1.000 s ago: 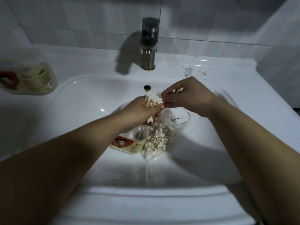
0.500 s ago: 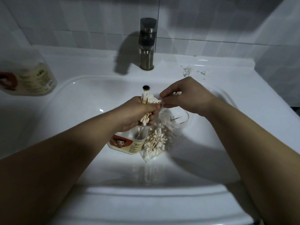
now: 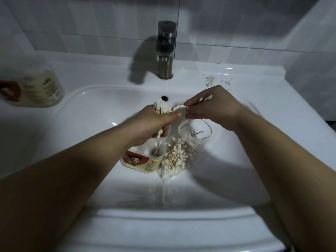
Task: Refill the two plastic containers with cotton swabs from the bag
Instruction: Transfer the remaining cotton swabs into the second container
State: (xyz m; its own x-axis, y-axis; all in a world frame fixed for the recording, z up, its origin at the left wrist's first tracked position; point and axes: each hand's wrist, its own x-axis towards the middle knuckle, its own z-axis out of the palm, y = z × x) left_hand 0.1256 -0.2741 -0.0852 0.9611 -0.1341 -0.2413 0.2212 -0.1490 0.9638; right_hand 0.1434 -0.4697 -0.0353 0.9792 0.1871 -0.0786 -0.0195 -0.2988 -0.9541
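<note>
My left hand [image 3: 152,122] grips a bundle of cotton swabs [image 3: 161,106] upright over the sink basin. My right hand [image 3: 212,106] pinches a few swabs [image 3: 204,99] just right of the bundle, fingertips close to my left thumb. Below the hands, an open plastic container [image 3: 145,160] with a cartoon label stands in the basin, a few swabs inside. A clear plastic bag [image 3: 179,157] full of swabs lies against its right side. A second container [image 3: 34,91] with the same label lies on the counter at far left.
The white sink [image 3: 236,179] fills the view, with a dark metal faucet [image 3: 165,51] at the back centre and the overflow hole [image 3: 164,98] below it. Loose swab bits [image 3: 211,80] lie on the counter right of the faucet. Tiled wall behind.
My right hand has drawn slightly right and away from the bundle, a few swabs pinched in it. My left hand keeps the bundle in about the same place.
</note>
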